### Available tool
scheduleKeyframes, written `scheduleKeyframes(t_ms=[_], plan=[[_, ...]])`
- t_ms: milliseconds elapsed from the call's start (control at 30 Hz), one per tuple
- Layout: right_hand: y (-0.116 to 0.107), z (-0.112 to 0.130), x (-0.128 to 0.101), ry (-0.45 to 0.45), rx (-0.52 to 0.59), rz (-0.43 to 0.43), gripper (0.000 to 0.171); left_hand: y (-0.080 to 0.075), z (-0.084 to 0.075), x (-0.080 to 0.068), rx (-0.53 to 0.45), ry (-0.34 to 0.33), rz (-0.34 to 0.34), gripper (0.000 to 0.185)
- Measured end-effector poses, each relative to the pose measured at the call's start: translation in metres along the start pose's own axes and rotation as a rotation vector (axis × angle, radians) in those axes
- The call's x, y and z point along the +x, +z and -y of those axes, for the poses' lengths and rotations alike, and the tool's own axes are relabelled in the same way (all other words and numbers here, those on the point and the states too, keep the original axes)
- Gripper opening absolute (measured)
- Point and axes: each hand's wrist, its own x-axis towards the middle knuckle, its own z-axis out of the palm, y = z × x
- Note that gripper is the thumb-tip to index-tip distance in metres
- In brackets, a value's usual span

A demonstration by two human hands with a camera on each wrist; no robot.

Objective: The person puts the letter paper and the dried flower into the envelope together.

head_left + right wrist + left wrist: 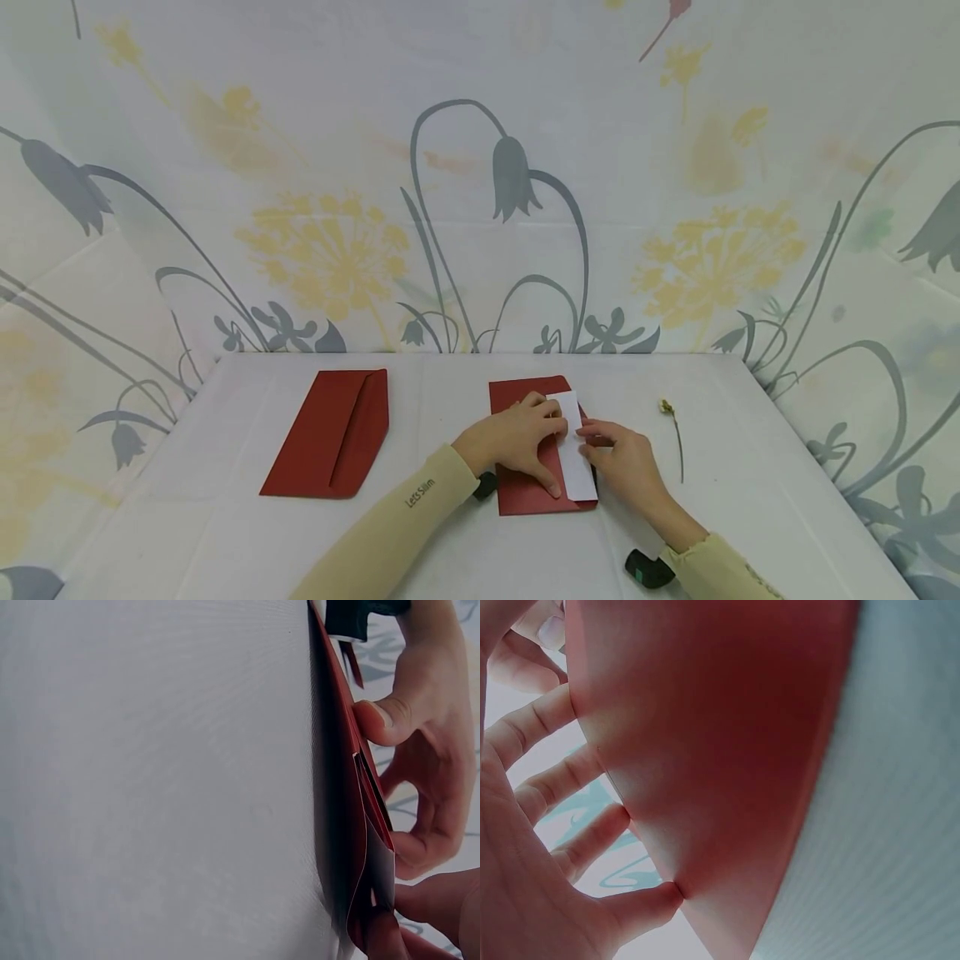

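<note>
A red envelope point(521, 500) lies in front of me, a folded white paper point(577, 471) along its right side. My left hand point(517, 437) spreads over the envelope; in the left wrist view its fingertips point(671, 896) press on the red face. My right hand point(626, 462) pinches the right edge of the white paper between thumb and fingers. From the right wrist, the paper point(380, 859) shows at the envelope's gaping edge, the right thumb point(431, 904) on its outer side and a finger partly hidden beneath.
A second red envelope point(322, 433) with its flap side up lies to the left on the white-covered table point(442, 550). Right of my hands lies a small dried flower point(667, 408) on a thin stem. A flower-printed cloth point(480, 275) hangs behind the table.
</note>
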Motion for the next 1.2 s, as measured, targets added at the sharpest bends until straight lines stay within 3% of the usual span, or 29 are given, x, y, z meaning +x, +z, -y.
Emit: scheduleKeyframes(t_ms=[400,1200], plan=[[0.0026,0.0036,-0.0022,-0.014,0.011,0.009,0.022,0.0012,-0.0011,0.0005,0.010,-0.003,0.003,0.066],[0.0040,0.0064,0.0058,0.063,0.034,0.088,0.025,0.0032,0.0011,0.0013,-0.016,-0.004,-0.013,0.066]])
